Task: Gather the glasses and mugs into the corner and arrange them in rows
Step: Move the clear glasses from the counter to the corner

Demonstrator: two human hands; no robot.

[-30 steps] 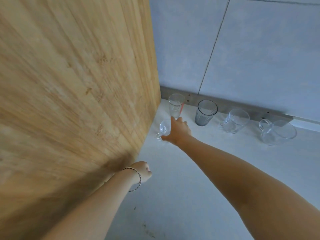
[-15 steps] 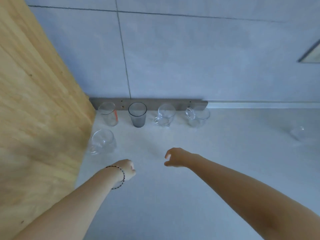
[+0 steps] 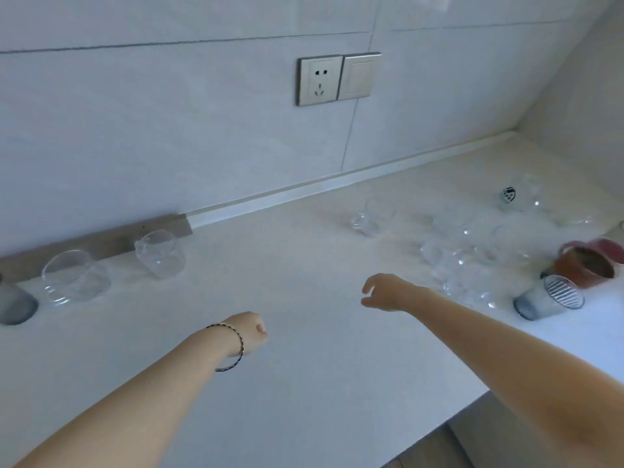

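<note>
Right hand (image 3: 388, 293) empty, fingers loosely curled; left hand (image 3: 250, 332) fisted. Clear glass mugs (image 3: 456, 261) clustered right, blurred; ribbed grey glass (image 3: 548, 297) tilted.

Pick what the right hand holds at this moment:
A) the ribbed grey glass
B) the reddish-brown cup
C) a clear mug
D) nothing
D: the right hand hovers open and empty above the counter, short of the clear glassware cluster and ribbed grey glass.

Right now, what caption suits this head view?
Both empty hands, left and right, hover over the counter between arranged and scattered glassware.
</note>
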